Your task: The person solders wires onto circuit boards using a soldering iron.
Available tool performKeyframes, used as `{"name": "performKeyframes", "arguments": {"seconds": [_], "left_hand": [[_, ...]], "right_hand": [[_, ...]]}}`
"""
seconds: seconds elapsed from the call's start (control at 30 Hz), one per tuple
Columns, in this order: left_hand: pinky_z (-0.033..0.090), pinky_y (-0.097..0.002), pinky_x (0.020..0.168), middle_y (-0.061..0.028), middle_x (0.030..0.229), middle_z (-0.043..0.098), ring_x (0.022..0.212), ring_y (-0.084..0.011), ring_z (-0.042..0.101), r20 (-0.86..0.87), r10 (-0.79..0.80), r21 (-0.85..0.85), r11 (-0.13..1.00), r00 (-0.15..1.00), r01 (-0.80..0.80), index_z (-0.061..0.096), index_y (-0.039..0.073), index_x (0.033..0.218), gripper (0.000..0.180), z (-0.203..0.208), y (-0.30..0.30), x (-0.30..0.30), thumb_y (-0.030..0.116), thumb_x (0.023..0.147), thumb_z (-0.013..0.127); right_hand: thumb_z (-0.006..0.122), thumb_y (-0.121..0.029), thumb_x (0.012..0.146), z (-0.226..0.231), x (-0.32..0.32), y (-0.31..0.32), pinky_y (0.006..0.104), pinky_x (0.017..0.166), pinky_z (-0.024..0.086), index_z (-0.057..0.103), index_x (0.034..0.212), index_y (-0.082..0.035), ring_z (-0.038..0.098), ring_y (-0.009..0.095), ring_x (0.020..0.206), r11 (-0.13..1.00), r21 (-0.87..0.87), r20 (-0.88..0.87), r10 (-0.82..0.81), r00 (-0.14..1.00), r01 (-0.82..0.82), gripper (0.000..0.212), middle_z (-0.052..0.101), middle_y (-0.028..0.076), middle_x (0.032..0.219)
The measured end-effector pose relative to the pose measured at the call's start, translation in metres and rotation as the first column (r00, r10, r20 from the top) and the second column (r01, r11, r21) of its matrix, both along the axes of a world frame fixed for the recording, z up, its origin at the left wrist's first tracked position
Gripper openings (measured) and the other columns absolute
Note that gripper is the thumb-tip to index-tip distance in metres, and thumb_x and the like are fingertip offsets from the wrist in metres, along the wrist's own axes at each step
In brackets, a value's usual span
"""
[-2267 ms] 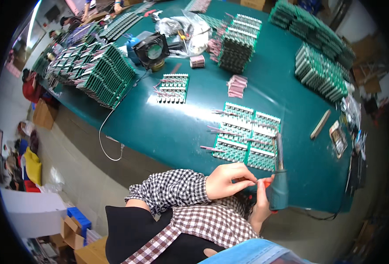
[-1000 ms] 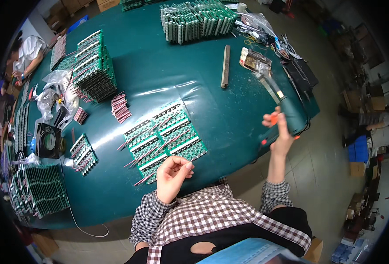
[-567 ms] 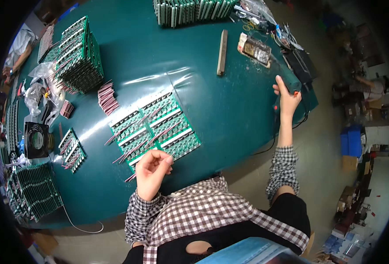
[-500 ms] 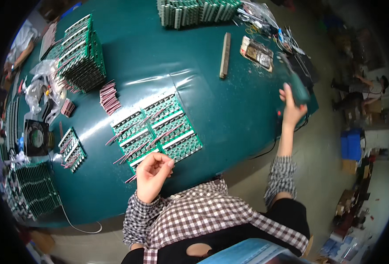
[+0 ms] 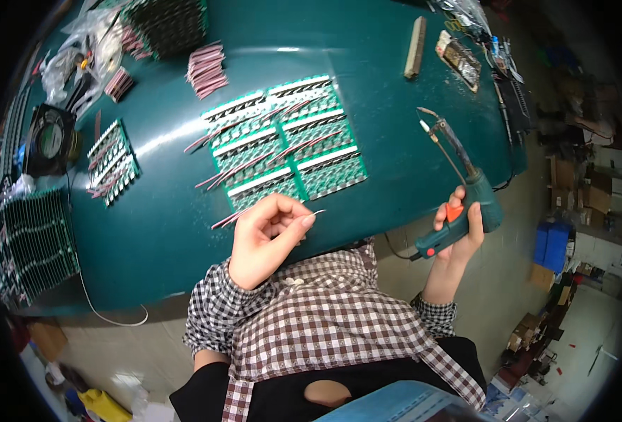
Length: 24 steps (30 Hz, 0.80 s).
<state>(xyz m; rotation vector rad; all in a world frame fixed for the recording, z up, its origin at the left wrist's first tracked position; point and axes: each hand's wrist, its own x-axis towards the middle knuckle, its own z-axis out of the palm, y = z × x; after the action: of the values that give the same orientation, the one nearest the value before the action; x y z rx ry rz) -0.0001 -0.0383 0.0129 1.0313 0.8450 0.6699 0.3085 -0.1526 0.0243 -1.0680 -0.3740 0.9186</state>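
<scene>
My right hand (image 5: 464, 238) is wrapped round the grip of a green soldering gun (image 5: 483, 200), its fingers by the orange trigger. The gun's metal tip points up and leftward, above the table and apart from the boards. Between thumb and forefinger, my left hand (image 5: 265, 240) pinches a thin wire (image 5: 318, 212), whose pale end sticks out to the right. That hand is at the near edge of a panel of green circuit boards (image 5: 327, 184) lying flat. Red and black wires (image 5: 237, 169) lie across the boards, some sticking out leftward.
Behind the panel is a bundle of wires (image 5: 207, 70). A smaller board (image 5: 113, 163) and a fan (image 5: 49, 141) are at the left, near stacked boards (image 5: 33, 243). A bar (image 5: 415, 48) and a soiled tray (image 5: 459, 60) lie at the far right on the green table (image 5: 374, 105).
My right hand has brought the soldering gun nearer and turned it, tip now up-left. My left hand has shifted slightly right, showing the pinched wire. The whole view has tilted nearer.
</scene>
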Motion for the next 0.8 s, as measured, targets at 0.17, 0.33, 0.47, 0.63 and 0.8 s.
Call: {"name": "performKeyframes", "arguments": {"seconds": [0.17, 0.33, 0.47, 0.63, 0.8], "left_hand": [[0.052, -0.0212, 0.064, -0.0047, 0.091, 0.069, 0.074, -0.0063, 0.062, 0.108, 0.038, -0.046, 0.998, 0.993, -0.034, 0.066, 0.0, 0.103, 0.009, 0.003, -0.006, -0.006, 0.005, 0.098, 0.072], [0.05, -0.019, 0.067, -0.0014, 0.09, 0.069, 0.074, -0.0032, 0.06, 0.208, 0.04, -0.166, 0.986, 0.977, -0.005, 0.068, -0.001, 0.104, 0.011, 0.008, -0.006, -0.009, 0.004, 0.096, 0.074], [0.05, -0.0182, 0.068, -0.0012, 0.09, 0.069, 0.075, -0.0022, 0.06, 0.248, 0.03, -0.189, 0.982, 0.968, 0.018, 0.068, -0.002, 0.105, 0.012, 0.011, -0.008, -0.012, 0.003, 0.096, 0.074], [0.049, -0.0183, 0.068, 0.0009, 0.092, 0.067, 0.077, -0.0009, 0.058, 0.223, 0.059, -0.15, 0.988, 0.973, -0.026, 0.069, -0.002, 0.103, 0.011, 0.004, -0.017, -0.014, 0.002, 0.095, 0.075], [0.051, -0.0221, 0.065, -0.0036, 0.09, 0.069, 0.073, -0.0061, 0.062, -0.035, 0.071, 0.224, 0.973, 0.997, -0.062, 0.071, 0.0, 0.1, 0.014, 0.005, -0.024, -0.012, 0.0, 0.089, 0.079]], "right_hand": [[0.068, -0.036, 0.1, -0.01, -0.029, -0.014, 0.0299, 0.053, 0.058, 0.055, 0.12, 0.003, 0.069, 0.024, 0.07, 0.988, 0.046, -0.211, 0.154, 0.965, -0.148, 0.046, 0.063, 0.01, 0.096], [0.075, -0.034, 0.095, -0.01, -0.077, 0.004, 0.0341, 0.067, 0.062, 0.053, 0.125, 0.001, 0.069, 0.025, 0.082, 0.958, 0.111, -0.114, 0.277, 0.954, -0.265, 0.052, 0.06, 0.009, 0.103], [0.078, -0.005, 0.088, 0.005, -0.127, 0.03, 0.0396, 0.082, 0.064, 0.056, 0.131, 0.004, 0.073, 0.028, 0.1, 0.945, -0.036, 0.121, 0.327, 0.937, -0.325, 0.049, 0.065, 0.013, 0.113], [0.079, 0.01, 0.082, 0.004, -0.14, 0.044, 0.0357, 0.082, 0.062, 0.061, 0.129, 0.004, 0.074, 0.023, 0.093, 0.918, -0.195, 0.377, 0.395, 0.838, -0.345, 0.051, 0.07, 0.012, 0.107], [0.078, 0.009, 0.086, 0.006, -0.152, 0.043, 0.0311, 0.077, 0.058, 0.062, 0.124, 0.002, 0.07, 0.016, 0.084, 0.929, -0.21, 0.308, 0.36, 0.881, -0.306, 0.042, 0.069, 0.008, 0.103]]}}
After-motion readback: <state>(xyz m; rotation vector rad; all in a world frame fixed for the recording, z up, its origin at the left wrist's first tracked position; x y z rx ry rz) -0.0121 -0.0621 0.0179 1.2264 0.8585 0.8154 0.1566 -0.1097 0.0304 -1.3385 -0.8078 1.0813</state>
